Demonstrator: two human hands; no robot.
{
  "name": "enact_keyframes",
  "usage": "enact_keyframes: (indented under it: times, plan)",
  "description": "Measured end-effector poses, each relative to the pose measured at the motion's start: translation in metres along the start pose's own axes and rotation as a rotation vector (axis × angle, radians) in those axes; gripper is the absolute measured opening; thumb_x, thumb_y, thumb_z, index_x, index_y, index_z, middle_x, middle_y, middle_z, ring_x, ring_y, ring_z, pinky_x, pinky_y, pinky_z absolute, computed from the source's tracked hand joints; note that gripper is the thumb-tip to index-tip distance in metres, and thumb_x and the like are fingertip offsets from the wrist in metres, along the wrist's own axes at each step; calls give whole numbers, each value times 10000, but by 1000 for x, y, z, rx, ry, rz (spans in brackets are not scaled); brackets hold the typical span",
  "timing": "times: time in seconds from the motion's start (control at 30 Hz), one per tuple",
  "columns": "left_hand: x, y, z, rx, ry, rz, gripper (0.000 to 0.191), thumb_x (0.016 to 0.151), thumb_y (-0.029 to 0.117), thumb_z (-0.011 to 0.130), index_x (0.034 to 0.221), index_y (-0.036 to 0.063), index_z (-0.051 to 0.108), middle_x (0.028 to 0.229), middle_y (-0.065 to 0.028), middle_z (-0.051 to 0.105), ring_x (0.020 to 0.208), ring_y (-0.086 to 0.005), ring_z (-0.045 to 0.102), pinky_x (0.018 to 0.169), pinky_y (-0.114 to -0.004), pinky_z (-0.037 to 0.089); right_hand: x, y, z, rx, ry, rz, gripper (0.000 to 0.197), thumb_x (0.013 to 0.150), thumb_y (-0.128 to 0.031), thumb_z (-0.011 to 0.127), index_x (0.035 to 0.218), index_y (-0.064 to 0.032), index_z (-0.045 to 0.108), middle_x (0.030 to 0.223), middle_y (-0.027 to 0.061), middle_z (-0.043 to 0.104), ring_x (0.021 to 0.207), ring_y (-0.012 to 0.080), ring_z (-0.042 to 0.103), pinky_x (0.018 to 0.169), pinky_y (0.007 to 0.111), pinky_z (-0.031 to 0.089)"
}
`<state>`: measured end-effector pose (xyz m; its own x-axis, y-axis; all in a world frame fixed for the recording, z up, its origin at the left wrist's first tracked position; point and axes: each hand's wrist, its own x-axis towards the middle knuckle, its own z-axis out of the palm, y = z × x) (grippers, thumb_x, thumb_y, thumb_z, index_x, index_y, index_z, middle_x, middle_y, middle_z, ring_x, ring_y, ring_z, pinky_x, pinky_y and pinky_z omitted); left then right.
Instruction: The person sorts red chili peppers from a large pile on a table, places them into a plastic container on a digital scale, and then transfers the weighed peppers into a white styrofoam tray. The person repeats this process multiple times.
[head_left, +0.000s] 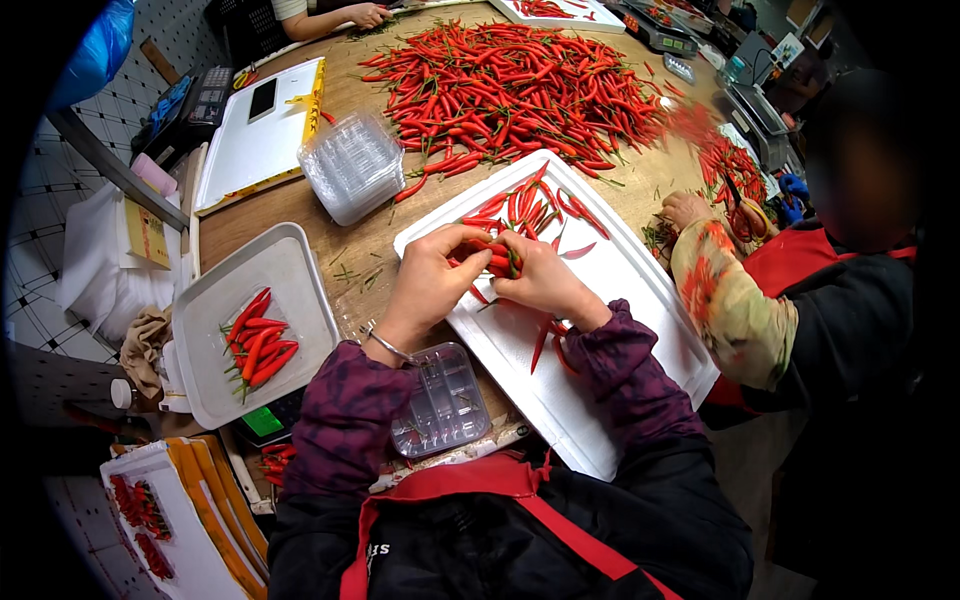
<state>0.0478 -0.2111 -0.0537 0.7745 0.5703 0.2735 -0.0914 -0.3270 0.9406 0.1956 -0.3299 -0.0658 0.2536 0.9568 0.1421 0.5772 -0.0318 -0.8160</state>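
Note:
Both my hands meet over a white foam tray (525, 375). My left hand (439, 274) and my right hand (544, 277) hold a small bunch of red chilli peppers (501, 259) between them. More loose red chillies (529, 206) lie in the tray just beyond my fingers, and a few lie near my right wrist. Below my left wrist sits an open clear plastic punnet (442, 401). To the left, a grey weighing pan (199, 341) on a scale with a lit green display (262, 421) bears several chillies (261, 341) in a clear punnet.
A large heap of chillies (517, 90) covers the far table. Stacked clear punnets (352, 169) stand left of it, beside a foam lid (225, 169) bearing a phone (262, 99). At right, a co-worker's hand (684, 210) and scissors (754, 219) are close. Another person's hand (367, 15) is at the far edge.

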Motion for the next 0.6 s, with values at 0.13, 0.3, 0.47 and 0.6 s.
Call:
enact_keyframes:
  times: [0.13, 0.3, 0.47, 0.6]
  plan:
    - [1, 7, -11, -85, 106, -138, 164, 877, 79, 674, 1002, -25, 686, 825, -48, 686, 740, -70, 613, 654, -234, 500, 0, 15, -7, -126, -51, 130, 321, 756, -91, 655, 1057, -8, 580, 805, 118, 625, 726, 230, 616, 690, 335, 488]
    - [-1, 2, -18, -262, 313, -215, 149, 892, 82, 673, 989, -28, 651, 859, -59, 685, 751, -92, 632, 678, -232, 512, 0, 15, -12, 585, 49, 332, 282, 828, -123, 666, 1076, -3, 606, 744, -18, 554, 648, 94, 528, 569, 266, 427]
    - [-14, -3, 24, -638, 286, -380, 142, 895, 82, 676, 993, -6, 623, 838, -50, 665, 728, -99, 632, 670, -231, 533, 4, -9, -2, 952, 102, 299, 280, 856, -117, 690, 1094, 9, 611, 787, -2, 589, 654, 65, 518, 566, 217, 407]
    - [-19, -11, 43, -601, 230, -333, 120, 897, 73, 669, 994, 6, 647, 826, -35, 662, 704, -89, 614, 652, -216, 505, 4, -5, 1, 997, 94, 285, 241, 826, -111, 708, 1025, 1, 631, 798, 1, 613, 676, 68, 545, 596, 217, 429]
